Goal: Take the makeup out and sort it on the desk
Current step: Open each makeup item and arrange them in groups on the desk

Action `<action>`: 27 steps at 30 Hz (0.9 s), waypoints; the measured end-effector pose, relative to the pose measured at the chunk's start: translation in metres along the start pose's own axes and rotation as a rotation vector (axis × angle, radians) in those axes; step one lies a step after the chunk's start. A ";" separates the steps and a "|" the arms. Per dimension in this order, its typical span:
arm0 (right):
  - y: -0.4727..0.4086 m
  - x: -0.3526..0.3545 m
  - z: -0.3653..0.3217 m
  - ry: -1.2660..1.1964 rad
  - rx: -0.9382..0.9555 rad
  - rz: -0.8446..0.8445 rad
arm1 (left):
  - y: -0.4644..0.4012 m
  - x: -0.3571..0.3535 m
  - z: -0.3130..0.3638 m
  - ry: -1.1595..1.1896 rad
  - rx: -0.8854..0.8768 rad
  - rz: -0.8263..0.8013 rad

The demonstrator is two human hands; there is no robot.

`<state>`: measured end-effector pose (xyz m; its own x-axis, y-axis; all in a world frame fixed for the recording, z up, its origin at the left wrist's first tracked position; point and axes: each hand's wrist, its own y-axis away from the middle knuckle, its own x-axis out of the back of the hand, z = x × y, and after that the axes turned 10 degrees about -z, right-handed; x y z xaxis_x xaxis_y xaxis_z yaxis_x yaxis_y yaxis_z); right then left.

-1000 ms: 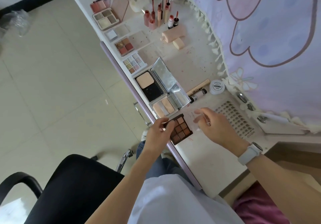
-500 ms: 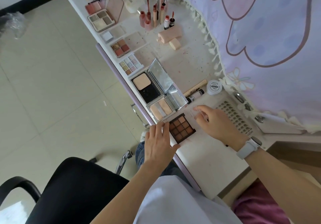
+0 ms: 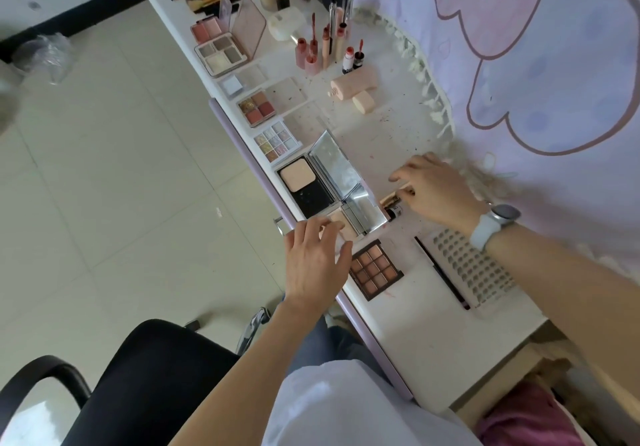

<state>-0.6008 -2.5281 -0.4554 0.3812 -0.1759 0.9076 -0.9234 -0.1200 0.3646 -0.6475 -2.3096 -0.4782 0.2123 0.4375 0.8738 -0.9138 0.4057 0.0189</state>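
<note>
While the right hand (image 3: 438,191) reaches across the desk (image 3: 426,341) and curls its fingers round a gold tube (image 3: 389,199) lying beside a small dark-capped bottle (image 3: 394,210), the left hand (image 3: 317,260) hovers with fingers spread and loose over the small open compact (image 3: 349,224), gripping nothing. From where I stand the pinch on the tube looks light, though the knuckles hide most of it, so I can't swear it is off the surface. To do this well, I'd lift the tube straight up, clear of the compact's raised mirror lid just beside it, and carry it to the upright lip tubes (image 3: 322,52) farther along. The brown nine-pan palette (image 3: 375,269) sits flat at the near end of the palette row, by the desk's front edge. No brand or label is readable; any print is too small and blurred
</note>
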 end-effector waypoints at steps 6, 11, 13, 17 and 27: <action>-0.030 0.004 0.002 0.301 0.123 -0.303 | -0.022 0.012 -0.002 0.067 0.099 0.026; -0.036 -0.003 0.003 0.473 0.245 -0.247 | -0.035 0.016 -0.004 0.125 0.171 0.010; -0.037 -0.005 0.004 0.508 0.217 -0.202 | -0.039 0.018 -0.004 0.154 0.185 0.009; -0.041 0.009 0.008 0.313 0.061 0.026 | -0.048 0.026 -0.003 0.261 0.181 0.008; -0.033 0.072 -0.043 -1.710 0.093 0.074 | -0.082 0.044 0.015 0.648 0.081 0.027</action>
<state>-0.5446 -2.4945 -0.3927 0.0086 -0.9405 -0.3397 -0.9581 -0.1050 0.2664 -0.5687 -2.3355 -0.4342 0.3315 0.8521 0.4049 -0.9395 0.3372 0.0597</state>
